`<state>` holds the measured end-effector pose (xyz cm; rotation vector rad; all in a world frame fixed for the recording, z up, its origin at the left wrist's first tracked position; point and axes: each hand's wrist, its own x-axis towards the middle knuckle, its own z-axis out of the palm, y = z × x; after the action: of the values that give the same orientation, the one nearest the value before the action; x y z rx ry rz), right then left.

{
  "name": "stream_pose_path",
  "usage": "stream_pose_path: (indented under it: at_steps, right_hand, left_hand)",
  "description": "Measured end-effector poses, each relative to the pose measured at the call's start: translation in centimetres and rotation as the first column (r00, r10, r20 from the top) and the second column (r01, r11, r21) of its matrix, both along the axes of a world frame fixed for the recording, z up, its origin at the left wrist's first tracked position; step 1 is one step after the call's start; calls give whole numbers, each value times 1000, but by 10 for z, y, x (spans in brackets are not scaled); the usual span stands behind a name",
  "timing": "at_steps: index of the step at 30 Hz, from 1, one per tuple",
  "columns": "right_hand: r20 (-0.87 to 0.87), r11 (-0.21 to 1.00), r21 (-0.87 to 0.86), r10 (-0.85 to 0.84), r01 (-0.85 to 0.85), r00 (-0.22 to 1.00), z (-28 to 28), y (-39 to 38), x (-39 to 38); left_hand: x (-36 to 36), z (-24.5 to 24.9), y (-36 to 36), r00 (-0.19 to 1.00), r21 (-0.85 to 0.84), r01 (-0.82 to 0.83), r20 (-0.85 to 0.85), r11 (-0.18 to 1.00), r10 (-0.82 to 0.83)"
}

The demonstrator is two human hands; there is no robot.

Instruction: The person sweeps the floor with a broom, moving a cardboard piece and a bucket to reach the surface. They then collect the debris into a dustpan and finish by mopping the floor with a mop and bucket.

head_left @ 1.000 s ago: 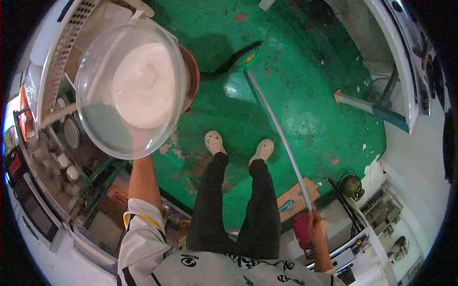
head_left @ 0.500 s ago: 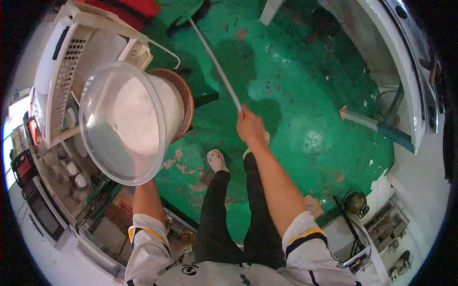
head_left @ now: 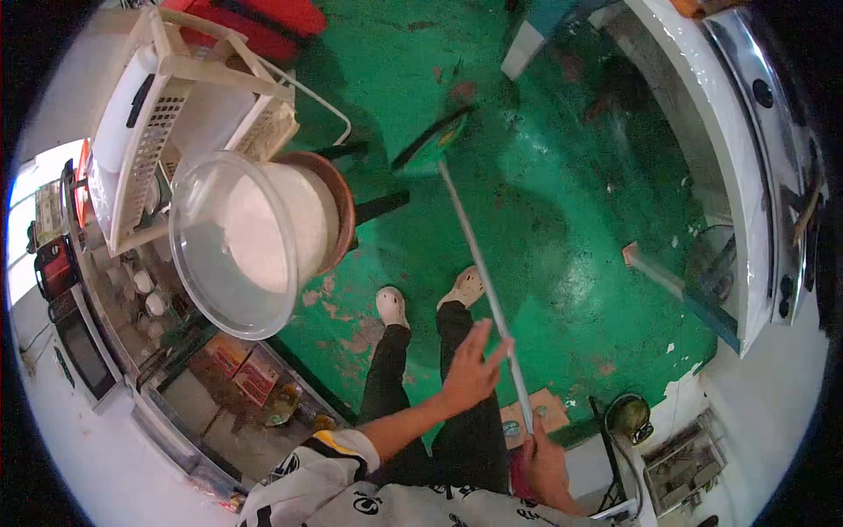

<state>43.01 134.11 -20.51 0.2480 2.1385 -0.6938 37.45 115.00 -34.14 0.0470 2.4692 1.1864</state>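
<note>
A green broom (head_left: 439, 145) with a long metallic handle (head_left: 472, 233) rests its head on the green floor ahead of my feet. Near the top end of that handle, my right hand (head_left: 546, 465) is wrapped around it, low at the right of my body. My left hand (head_left: 474, 376) is beside the middle of the handle, its fingers stretched out and spread, fingertips right at the shaft.
To the left, a large clear plastic tub (head_left: 233, 312) sits by a whitish round container (head_left: 320, 206) on a brown stool (head_left: 347, 215). Behind is a cream plastic rack (head_left: 198, 70). White clogs (head_left: 392, 306) are on my feet. A white-edged table (head_left: 751, 176) curves along the right.
My left hand has come away from the tub and across to the broom handle. My right hand has drawn back toward my body, bringing the broom head closer.
</note>
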Motion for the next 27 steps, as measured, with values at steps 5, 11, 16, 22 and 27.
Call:
stream_pose_path:
  at_steps: [5,11,16,22,27]
  right_hand:
    - [-98,983,-157,-110,94,989,-130,-50,-58]
    - [-197,962,-231,-195,148,961,-227,-159,-211]
    - [-212,974,-212,-124,78,969,-153,-78,-259]
    - [-263,986,-163,-18,-26,965,-84,45,-241]
    - [-148,988,28,155,-153,977,-29,95,-234]
  left_hand:
    - [-47,-87,0,996,-124,24,86,992,-13]
    - [-213,-155,-107,943,-493,55,-261,868,-208]
    - [-257,-93,-47,919,-536,81,-287,840,-271]
    - [-246,-45,42,860,-356,236,-358,904,-365]
    - [-240,-22,75,848,-187,413,-277,891,-451]
